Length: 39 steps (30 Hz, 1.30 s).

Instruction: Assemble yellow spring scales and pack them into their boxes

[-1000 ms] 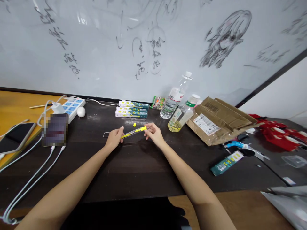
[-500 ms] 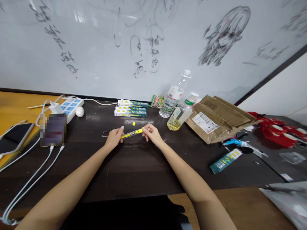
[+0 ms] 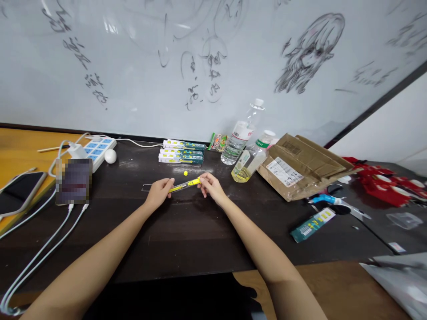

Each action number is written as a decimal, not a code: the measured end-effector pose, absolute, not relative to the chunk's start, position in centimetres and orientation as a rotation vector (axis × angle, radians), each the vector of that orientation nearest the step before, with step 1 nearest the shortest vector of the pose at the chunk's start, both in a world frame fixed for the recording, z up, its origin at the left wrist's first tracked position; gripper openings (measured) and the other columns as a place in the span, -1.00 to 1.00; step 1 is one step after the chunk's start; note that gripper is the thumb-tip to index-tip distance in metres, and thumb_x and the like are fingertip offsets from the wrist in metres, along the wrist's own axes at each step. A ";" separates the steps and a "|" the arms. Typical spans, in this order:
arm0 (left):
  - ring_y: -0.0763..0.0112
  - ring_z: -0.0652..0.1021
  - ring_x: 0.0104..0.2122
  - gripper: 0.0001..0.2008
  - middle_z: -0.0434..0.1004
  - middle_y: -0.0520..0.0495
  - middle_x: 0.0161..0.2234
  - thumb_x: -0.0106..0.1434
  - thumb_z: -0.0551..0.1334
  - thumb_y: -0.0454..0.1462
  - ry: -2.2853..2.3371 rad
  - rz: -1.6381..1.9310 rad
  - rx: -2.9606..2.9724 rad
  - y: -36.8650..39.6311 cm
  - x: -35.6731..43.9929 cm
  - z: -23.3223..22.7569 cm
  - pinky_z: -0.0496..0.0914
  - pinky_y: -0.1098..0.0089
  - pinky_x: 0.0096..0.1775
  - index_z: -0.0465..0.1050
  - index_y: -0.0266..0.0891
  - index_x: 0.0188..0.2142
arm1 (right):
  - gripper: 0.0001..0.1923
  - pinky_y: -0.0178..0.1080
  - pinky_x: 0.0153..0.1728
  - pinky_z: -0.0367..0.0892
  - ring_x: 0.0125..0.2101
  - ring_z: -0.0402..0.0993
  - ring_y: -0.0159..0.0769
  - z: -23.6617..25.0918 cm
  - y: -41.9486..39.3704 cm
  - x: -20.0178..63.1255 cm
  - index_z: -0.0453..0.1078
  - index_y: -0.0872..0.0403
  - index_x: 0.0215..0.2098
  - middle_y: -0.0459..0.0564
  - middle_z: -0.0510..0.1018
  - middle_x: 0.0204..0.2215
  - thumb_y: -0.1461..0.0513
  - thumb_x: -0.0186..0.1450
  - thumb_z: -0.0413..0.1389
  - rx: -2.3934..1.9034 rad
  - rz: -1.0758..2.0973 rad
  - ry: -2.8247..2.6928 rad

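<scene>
A slim clear tube with yellow ends (image 3: 184, 185) is held level just above the dark table (image 3: 187, 235). My left hand (image 3: 159, 192) pinches its left end and my right hand (image 3: 209, 186) pinches its yellow right end. A small yellow cap (image 3: 185, 173) lies on the table just behind the tube. A stack of three long green-and-white boxes (image 3: 182, 152) sits further back, by the whiteboard. A thin wire loop (image 3: 147, 187) lies to the left of my left hand.
At the left are a power strip (image 3: 100, 149), a white ball (image 3: 110, 156), a phone (image 3: 20, 192) and white cables (image 3: 40, 253). Right of the hands stand two bottles (image 3: 247, 146), a cardboard parcel (image 3: 300, 164), scissors (image 3: 336, 204) and another green box (image 3: 312, 224).
The hands and the tube have hardly moved; the view has only shifted slightly.
</scene>
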State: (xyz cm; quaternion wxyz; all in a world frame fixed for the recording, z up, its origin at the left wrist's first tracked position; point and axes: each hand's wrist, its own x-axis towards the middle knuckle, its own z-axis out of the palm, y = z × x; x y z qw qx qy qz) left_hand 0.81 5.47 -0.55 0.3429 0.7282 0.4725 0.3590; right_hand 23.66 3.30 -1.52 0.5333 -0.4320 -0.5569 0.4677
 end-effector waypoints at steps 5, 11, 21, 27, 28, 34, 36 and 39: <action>0.48 0.35 -0.59 -0.66 0.33 0.10 -0.65 0.20 0.11 -0.02 1.157 0.938 2.011 5.2 1.0 -0.9 0.22 0.47 -0.44 0.40 -0.23 -0.48 | -0.64 -0.50 -0.86 0.00 -0.82 0.11 -0.60 -1.7 3.3 23.7 0.16 0.06 -0.46 -0.23 0.42 -0.64 -0.03 0.21 0.09 -1.056 1.089 -1.327; 0.51 0.33 -0.59 -0.72 0.31 0.11 -0.62 0.15 0.18 -0.05 1.168 0.932 2.151 5.0 1.2 -1.1 0.19 0.49 -0.46 0.45 -0.22 -0.40 | -0.62 -0.51 -0.86 0.00 -0.82 0.12 -0.59 -1.7 3.2 23.5 0.10 0.04 -0.45 -0.24 0.41 -0.65 -0.07 0.23 0.04 -1.081 1.131 -1.312; 0.46 0.37 -0.53 -0.70 0.36 0.08 -0.57 0.18 0.17 -0.02 1.123 0.915 2.187 4.8 1.2 -0.6 0.21 0.46 -0.40 0.47 -0.19 -0.33 | -0.63 -0.52 -0.85 0.01 -0.80 0.14 -0.57 -1.4 2.9 23.3 0.09 0.03 -0.43 -0.25 0.41 -0.64 -0.06 0.23 0.03 -1.057 1.150 -1.321; 0.47 0.32 -0.56 -0.66 0.30 0.09 -0.61 0.17 0.16 0.02 1.136 0.950 2.129 5.0 1.3 -1.2 0.17 0.47 -0.45 0.47 -0.20 -0.35 | -0.62 -0.50 -0.85 0.02 -0.79 0.16 -0.56 -1.2 3.1 23.6 0.16 0.05 -0.38 -0.22 0.42 -0.63 -0.09 0.24 -0.02 -1.086 1.126 -1.252; 0.48 0.31 -0.57 -0.66 0.28 0.10 -0.61 0.17 0.16 0.02 1.135 0.954 2.129 5.0 1.3 -1.2 0.16 0.47 -0.45 0.46 -0.20 -0.35 | -0.64 -0.50 -0.85 0.02 -0.79 0.17 -0.55 -1.1 3.1 23.6 0.18 0.04 -0.36 -0.22 0.42 -0.63 -0.08 0.24 -0.01 -1.078 1.121 -1.230; 0.49 0.28 -0.58 -0.66 0.25 0.11 -0.63 0.16 0.17 0.02 1.156 0.969 2.117 5.0 1.1 -1.0 0.14 0.48 -0.47 0.46 -0.20 -0.37 | -0.69 -0.47 -0.81 0.13 -0.76 0.22 -0.54 -1.3 2.9 23.4 0.22 0.04 -0.34 -0.23 0.44 -0.62 0.01 0.16 0.14 -0.998 1.082 -1.206; 0.49 0.29 -0.58 -0.66 0.27 0.10 -0.63 0.15 0.18 0.02 1.162 0.967 2.118 5.1 1.0 -1.0 0.15 0.48 -0.47 0.46 -0.21 -0.38 | -0.68 -0.48 -0.81 0.13 -0.76 0.23 -0.54 -1.5 3.0 23.3 0.21 0.04 -0.36 -0.22 0.45 -0.62 0.00 0.15 0.15 -0.998 1.075 -1.224; 0.47 0.31 -0.58 -0.65 0.31 0.09 -0.62 0.14 0.19 0.02 1.158 0.949 2.109 5.2 1.0 -1.2 0.16 0.47 -0.47 0.49 -0.21 -0.35 | -0.67 -0.49 -0.81 0.13 -0.75 0.24 -0.54 -1.8 3.0 23.3 0.19 0.04 -0.37 -0.22 0.45 -0.62 0.00 0.16 0.14 -1.000 1.080 -1.231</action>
